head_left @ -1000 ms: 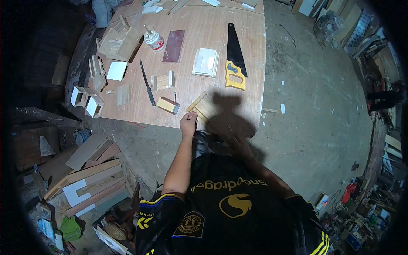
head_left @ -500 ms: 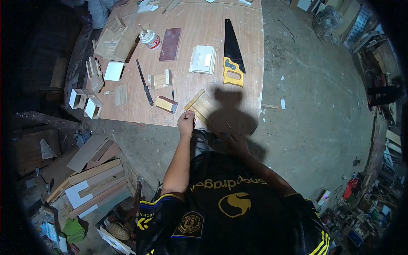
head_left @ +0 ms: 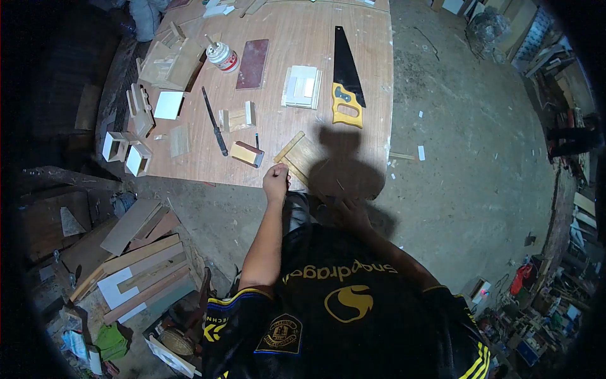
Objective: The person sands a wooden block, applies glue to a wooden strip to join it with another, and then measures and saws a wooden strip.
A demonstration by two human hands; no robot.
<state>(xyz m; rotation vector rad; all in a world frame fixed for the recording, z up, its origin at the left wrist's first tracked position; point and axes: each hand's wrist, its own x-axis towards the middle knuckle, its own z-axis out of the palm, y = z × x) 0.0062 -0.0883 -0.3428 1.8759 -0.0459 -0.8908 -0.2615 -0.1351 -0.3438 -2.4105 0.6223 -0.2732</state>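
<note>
At the near edge of the table, my left hand [head_left: 275, 180] is closed, with its fingertips beside the corner of two thin wooden strips [head_left: 290, 146] that meet in an L shape. What its fingers hold, if anything, is too small to make out. My right hand [head_left: 351, 213] lies in deep shadow below the table edge, and its fingers are hard to see. Just left of the strips is a wooden block with a dark top [head_left: 247, 154], with a pencil [head_left: 257, 140] by it. Behind it lies a small wooden piece with raised ends [head_left: 238, 117].
A handsaw [head_left: 347, 76] with a yellow handle lies at the right. Farther back are stacked white-topped pieces [head_left: 301, 87], a reddish-brown board [head_left: 252, 64] and a glue bottle [head_left: 222, 57]. A dark slim tool [head_left: 214, 121] and several wooden boxes [head_left: 170, 66] are leftward. Scrap boards [head_left: 142, 271] cover the lower-left floor.
</note>
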